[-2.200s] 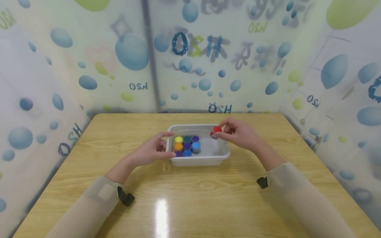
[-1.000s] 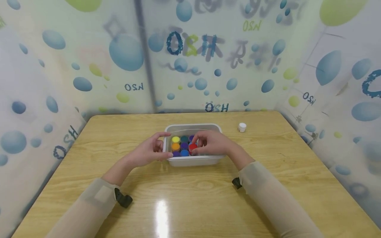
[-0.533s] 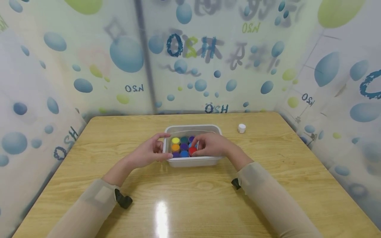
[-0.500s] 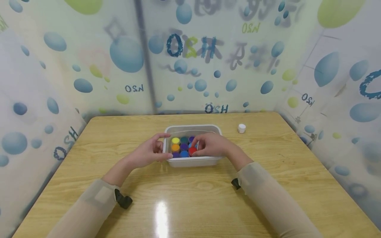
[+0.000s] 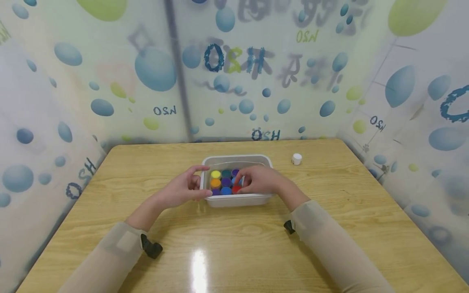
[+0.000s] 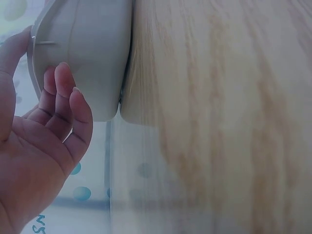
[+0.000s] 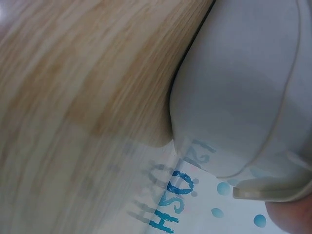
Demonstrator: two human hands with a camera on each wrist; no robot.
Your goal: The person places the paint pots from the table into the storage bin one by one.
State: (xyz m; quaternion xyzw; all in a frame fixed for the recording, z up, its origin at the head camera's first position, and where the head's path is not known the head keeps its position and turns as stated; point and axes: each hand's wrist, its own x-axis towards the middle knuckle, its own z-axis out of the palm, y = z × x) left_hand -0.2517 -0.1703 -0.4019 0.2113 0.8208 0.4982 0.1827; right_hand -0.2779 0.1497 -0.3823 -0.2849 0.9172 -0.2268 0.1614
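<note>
A white plastic tub (image 5: 239, 200) stands on the wooden table, with small paint jars packed in rows at its left side. Lids of yellow (image 5: 215, 174), orange (image 5: 215, 183), green, purple and blue (image 5: 226, 190) show. My left hand (image 5: 183, 188) holds the tub's left end, index finger at the back rim and thumb at the front; its other fingers curl loosely beside the wall in the left wrist view. Inside the tub, my right hand (image 5: 261, 180) pinches a red-lidded paint jar (image 5: 236, 190) at the front row's right end. The right wrist view hides its fingertips behind the tub wall.
A small white-lidded jar (image 5: 296, 159) stands alone on the table (image 5: 234, 244), right of the tub and towards the back. Printed curtains with bubbles surround the table at the back and sides.
My right hand has carried the red jar from the tub's back right to the front row beside the blue one, then lowered it slightly. My left hand keeps its hold on the tub.
</note>
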